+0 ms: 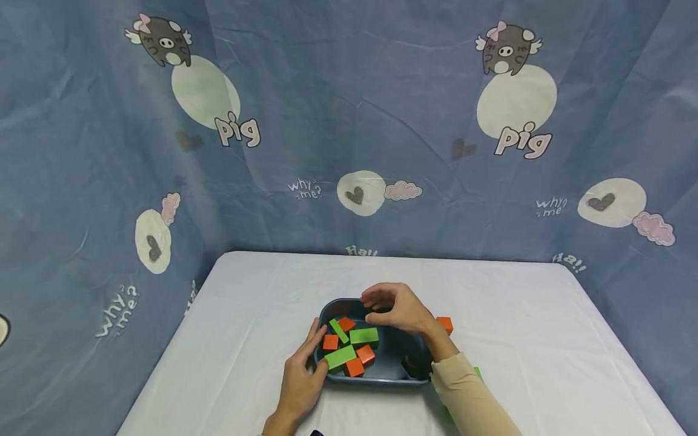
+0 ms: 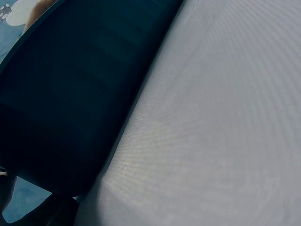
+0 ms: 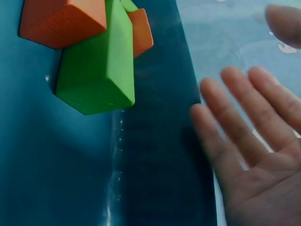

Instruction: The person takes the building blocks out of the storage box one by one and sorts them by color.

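Observation:
A dark blue rectangular tray (image 1: 392,361) sits on the table with orange and green blocks gathered in its left half. My left hand (image 1: 302,375) holds the tray's left end, fingers along the side rim and thumb at the near corner. The left wrist view shows the tray's outer wall (image 2: 84,94) close up. Over the far rim hovers my right hand (image 1: 402,309), its fingers loosely extended and nothing in them. In the right wrist view, its palm (image 3: 263,188) faces the camera beside the rim, with a green block (image 3: 94,75) and an orange block (image 3: 66,21) inside the tray.
An orange block (image 1: 445,324) lies on the white tablecloth (image 1: 262,315) right of the tray. Green pieces (image 1: 477,372) peek out around the right sleeve (image 1: 471,393). A dark object (image 1: 412,367) shows at the tray's near right corner. Blue printed cloth (image 1: 349,121) hangs behind the table.

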Demonstrator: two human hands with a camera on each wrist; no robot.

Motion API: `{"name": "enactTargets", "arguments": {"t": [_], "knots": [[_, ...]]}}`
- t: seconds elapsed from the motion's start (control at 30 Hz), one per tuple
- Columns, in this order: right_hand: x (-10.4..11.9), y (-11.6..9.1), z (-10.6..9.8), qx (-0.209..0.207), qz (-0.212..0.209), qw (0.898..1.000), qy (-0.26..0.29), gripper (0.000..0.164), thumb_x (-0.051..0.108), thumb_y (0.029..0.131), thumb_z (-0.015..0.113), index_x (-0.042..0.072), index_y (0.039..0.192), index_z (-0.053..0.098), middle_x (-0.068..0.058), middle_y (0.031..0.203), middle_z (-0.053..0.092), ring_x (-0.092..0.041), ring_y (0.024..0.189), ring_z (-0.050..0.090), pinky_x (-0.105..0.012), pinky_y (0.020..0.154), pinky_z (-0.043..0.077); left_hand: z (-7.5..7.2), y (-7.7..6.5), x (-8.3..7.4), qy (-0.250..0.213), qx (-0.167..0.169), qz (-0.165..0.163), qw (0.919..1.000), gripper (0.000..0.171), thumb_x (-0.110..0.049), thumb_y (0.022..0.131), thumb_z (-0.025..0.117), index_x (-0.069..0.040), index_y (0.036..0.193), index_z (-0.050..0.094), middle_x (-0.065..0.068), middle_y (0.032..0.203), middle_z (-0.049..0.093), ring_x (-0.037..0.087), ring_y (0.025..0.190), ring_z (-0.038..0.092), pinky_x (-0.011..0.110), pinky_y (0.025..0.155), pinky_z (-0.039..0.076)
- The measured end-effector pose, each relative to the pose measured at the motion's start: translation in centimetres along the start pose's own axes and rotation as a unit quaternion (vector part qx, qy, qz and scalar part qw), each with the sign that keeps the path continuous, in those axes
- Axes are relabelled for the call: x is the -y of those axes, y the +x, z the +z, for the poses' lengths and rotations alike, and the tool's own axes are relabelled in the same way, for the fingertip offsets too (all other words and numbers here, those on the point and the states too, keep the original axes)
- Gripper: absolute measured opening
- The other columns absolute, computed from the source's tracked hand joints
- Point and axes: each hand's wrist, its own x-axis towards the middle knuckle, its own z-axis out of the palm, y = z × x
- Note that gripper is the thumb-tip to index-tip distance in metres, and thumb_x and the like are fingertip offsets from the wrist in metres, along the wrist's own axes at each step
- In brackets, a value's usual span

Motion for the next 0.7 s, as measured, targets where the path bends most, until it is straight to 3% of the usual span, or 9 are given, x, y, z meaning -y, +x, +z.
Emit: {"name": "enactTargets", "arguments": {"t": [0.37, 0.7], "knots": [[-1.1, -0.2, 0.1, 0.102, 0.023, 0.994, -0.035, 0.067, 0.017, 0.079, 0.084, -0.003, 0.137, 0.058, -0.017, 0.128, 0.066, -0.033, 0.115, 0.064, -0.049, 0.102, 0.050, 0.1, -0.1, -0.2, -0.026, -0.013, 0.010, 0.9995, 0.068, 0.012, 0.078, 0.064, -0.008, 0.143, 0.060, 0.012, 0.154, 0.046, 0.023, 0.140, 0.044, 0.013, 0.110, 0.028], [-1.5, -0.4, 0.4, 0.136, 0.051, 0.985, -0.090, 0.058, 0.001, 0.074, 0.082, 0.001, 0.129, 0.065, -0.009, 0.119, 0.069, -0.024, 0.106, 0.067, -0.038, 0.095, 0.055, 0.1, -0.1, -0.2, -0.021, -0.005, -0.006, 0.9997, 0.069, 0.012, 0.080, 0.063, -0.011, 0.145, 0.058, 0.009, 0.156, 0.044, 0.018, 0.142, 0.041, 0.013, 0.111, 0.027]]}}
